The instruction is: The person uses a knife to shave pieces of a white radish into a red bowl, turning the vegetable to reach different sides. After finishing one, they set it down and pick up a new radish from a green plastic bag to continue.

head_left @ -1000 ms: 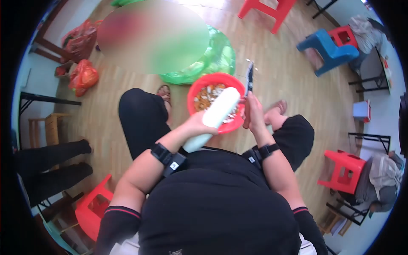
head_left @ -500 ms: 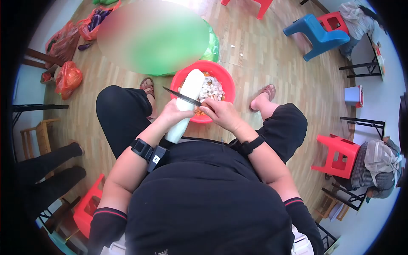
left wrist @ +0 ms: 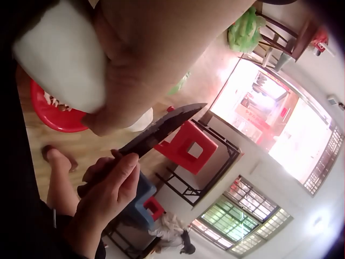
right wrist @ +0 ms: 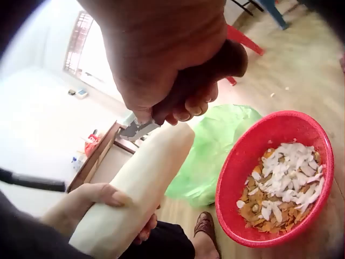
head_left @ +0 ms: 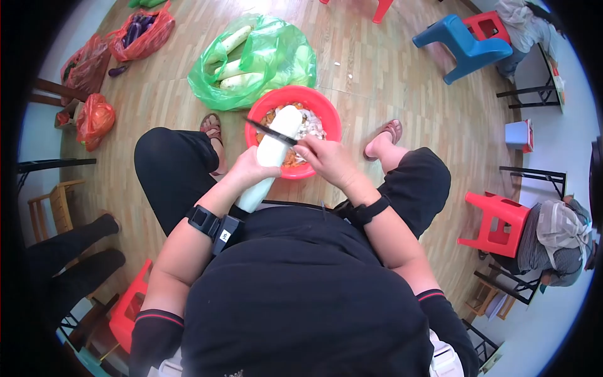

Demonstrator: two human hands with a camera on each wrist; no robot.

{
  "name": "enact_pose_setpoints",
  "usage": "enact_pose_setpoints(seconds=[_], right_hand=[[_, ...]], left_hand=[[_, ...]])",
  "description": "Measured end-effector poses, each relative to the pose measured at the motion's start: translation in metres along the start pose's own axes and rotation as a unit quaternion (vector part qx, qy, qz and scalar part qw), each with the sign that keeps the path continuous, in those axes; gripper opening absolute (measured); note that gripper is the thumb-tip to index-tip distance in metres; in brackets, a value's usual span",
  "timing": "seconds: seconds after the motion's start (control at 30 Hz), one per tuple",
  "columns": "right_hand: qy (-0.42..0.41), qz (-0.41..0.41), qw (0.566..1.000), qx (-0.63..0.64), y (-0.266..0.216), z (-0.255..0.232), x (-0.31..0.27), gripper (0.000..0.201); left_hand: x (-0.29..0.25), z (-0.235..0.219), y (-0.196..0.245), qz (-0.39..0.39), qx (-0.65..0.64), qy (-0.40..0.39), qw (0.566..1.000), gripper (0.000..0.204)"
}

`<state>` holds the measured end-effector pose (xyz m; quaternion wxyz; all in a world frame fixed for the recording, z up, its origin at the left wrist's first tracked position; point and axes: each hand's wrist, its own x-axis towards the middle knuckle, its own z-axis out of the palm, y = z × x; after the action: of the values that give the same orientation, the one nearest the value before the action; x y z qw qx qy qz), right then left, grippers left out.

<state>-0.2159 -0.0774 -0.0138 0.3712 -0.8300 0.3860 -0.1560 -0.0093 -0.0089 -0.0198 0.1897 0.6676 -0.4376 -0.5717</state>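
A long white radish [head_left: 270, 157] is held slanted over a red basin [head_left: 328, 113] of white and orange peelings. My left hand [head_left: 250, 168] grips the radish [right wrist: 135, 186] at its middle. My right hand [head_left: 325, 157] grips the handle of a dark-bladed knife [head_left: 271, 132], its blade lying across the radish's upper part. In the left wrist view the knife [left wrist: 161, 128] points up and right beside the radish [left wrist: 62, 65]. The right wrist view shows the basin [right wrist: 269, 178] below the right hand [right wrist: 172, 65].
A green bag [head_left: 251, 56] of more radishes lies beyond the basin. Red bags [head_left: 94, 119] sit at the left on the wooden floor. Red stools [head_left: 496, 220] and a blue one [head_left: 465, 47] stand around. Another person's legs [head_left: 63, 245] are at the left.
The knife swung from pointing up beside the basin to lying across the radish, then slid further up it. The radish turned more upright over the basin.
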Motion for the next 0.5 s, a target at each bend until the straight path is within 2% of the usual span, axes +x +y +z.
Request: enact_pose_setpoints(seconds=[0.17, 0.27, 0.33, 0.37, 0.43, 0.5], right_hand=[[-0.026, -0.018, 0.999, -0.039, 0.004, 0.007, -0.003, 0.029], [0.020, 0.023, 0.998, -0.055, 0.030, 0.003, 0.003, 0.028], [0.073, 0.082, 0.993, -0.037, 0.040, -0.003, 0.006, 0.028], [0.071, 0.097, 0.992, -0.050, 0.040, -0.006, 0.005, 0.028], [0.072, 0.092, 0.993, -0.028, 0.034, -0.009, 0.004, 0.027], [0.071, 0.087, 0.994, -0.005, 0.025, -0.007, 0.002, 0.026]], left_hand=[[-0.001, 0.001, -0.001, 0.011, -0.029, -0.001, 1.000, 0.049], [0.001, 0.005, -0.008, 0.023, -0.031, 0.008, 0.999, 0.047], [0.006, 0.006, -0.016, 0.039, -0.040, 0.014, 0.998, 0.046], [0.009, 0.005, -0.023, 0.037, -0.026, 0.001, 0.999, 0.048], [0.013, 0.006, -0.028, 0.036, -0.014, -0.010, 0.999, 0.050], [0.011, 0.007, -0.026, 0.057, 0.001, 0.028, 0.998, 0.051]])
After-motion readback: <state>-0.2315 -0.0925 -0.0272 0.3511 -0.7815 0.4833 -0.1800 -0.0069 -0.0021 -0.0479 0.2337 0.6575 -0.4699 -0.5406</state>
